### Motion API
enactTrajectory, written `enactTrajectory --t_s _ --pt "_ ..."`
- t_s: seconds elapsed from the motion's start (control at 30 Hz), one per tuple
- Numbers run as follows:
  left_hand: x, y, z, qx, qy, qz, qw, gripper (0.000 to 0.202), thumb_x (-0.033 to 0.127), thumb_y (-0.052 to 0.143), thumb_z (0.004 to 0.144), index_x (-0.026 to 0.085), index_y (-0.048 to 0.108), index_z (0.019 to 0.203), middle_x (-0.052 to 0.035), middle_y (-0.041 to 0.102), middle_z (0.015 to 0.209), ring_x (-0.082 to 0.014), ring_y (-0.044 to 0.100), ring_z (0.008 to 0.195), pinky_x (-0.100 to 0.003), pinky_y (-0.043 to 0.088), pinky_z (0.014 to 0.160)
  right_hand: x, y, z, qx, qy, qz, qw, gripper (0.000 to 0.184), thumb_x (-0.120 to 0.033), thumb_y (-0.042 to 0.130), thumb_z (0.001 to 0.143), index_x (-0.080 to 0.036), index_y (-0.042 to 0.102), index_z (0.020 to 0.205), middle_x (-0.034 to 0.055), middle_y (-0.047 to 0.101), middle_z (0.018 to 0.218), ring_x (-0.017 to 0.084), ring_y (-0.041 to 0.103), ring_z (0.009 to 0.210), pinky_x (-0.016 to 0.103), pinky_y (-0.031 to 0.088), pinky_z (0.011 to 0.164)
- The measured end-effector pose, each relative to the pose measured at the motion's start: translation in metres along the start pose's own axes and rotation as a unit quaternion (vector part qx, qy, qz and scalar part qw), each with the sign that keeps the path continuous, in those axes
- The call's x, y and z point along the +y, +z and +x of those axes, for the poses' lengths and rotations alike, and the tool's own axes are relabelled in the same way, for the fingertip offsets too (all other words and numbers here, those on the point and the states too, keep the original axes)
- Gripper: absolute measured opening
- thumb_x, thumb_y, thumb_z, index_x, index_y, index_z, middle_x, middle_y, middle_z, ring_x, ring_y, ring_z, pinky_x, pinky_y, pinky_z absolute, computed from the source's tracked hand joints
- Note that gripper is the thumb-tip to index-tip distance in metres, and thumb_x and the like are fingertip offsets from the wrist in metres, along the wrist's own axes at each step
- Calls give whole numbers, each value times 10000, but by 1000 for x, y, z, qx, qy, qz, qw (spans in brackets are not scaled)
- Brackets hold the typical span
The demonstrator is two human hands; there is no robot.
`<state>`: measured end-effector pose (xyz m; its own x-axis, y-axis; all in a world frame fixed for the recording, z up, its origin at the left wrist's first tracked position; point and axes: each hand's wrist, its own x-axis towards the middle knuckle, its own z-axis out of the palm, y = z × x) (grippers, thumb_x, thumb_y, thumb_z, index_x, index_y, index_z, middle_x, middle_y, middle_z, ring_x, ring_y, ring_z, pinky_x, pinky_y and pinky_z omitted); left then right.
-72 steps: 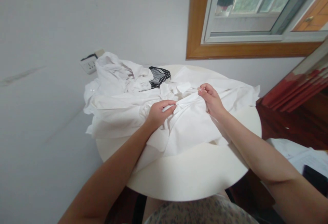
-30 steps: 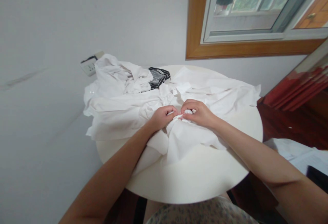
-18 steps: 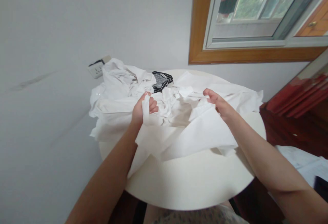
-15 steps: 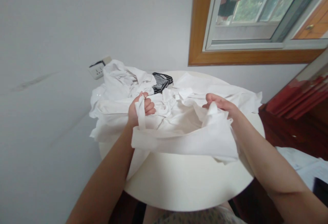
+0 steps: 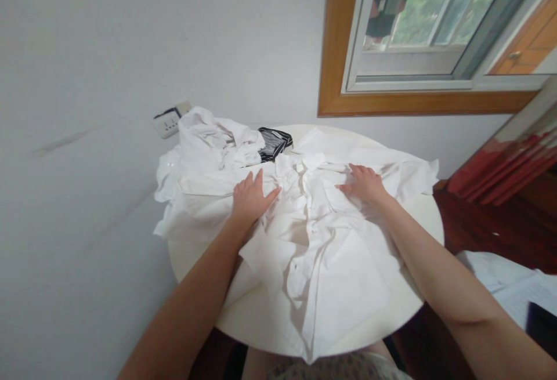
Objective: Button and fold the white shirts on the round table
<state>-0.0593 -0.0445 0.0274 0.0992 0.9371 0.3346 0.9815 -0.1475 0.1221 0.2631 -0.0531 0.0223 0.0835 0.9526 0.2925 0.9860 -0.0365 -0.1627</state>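
The shirt [image 5: 348, 275] is white, the cloth [image 5: 275, 143] black with white stripes.

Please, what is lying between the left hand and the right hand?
In the head view, the wrinkled white shirt lies between the left hand and the right hand; no other object shows there.

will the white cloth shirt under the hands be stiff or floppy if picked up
Likely floppy: the white cloth shirt lies in loose folds and creases. Probably light for its size, since its fabric looks thin. It may bunch if pushed, as it is rumpled along the middle.
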Motion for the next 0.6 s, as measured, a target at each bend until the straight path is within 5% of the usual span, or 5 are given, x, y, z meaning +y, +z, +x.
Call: enactTrajectory --t_s 0.13,0.33,0.47,0.6 --pt "-1 3 -1 -59 8 42 997 747 661 365 867 126 467 1378 -210 636 1177 -364 546 1114 -450 383 922 -9 3 -4 -25 2 -76 997 554 -553 543 861 -113 591 1194 227 592 1155 364 521 1098 447 412 879" --pt "6 -7 -5 -85 30 60 994 647 646 428 848 158 575 1247 -193 632 1181 -368 509 1125 -479 415 882 -28 3 -5 -54 -48 -25 997 212 -260 454 915 -148 627 964 172 645 980 271 610 909 332 417 728" --pt "16 -12 -9 -85 45 51 994 405 487 505 863 189 646 1097 -160 672 1080 -334 530 1086 -424 461 831 -41 -1 -10 20 -85 145 986 134 -252 441 907 -190 553 863 92 627 848 214 578 788 305 403 696" --pt "18 -16 -12 -98 48 -56 992 299 356 509 852 207 673 1052 -130 698 1043 -300 590 1047 -402 470 875 -62 3 -23 15 -92 390 916 200 -381 447 907 -226 464 781 -23 508 676 154 487 648 264 380 605"
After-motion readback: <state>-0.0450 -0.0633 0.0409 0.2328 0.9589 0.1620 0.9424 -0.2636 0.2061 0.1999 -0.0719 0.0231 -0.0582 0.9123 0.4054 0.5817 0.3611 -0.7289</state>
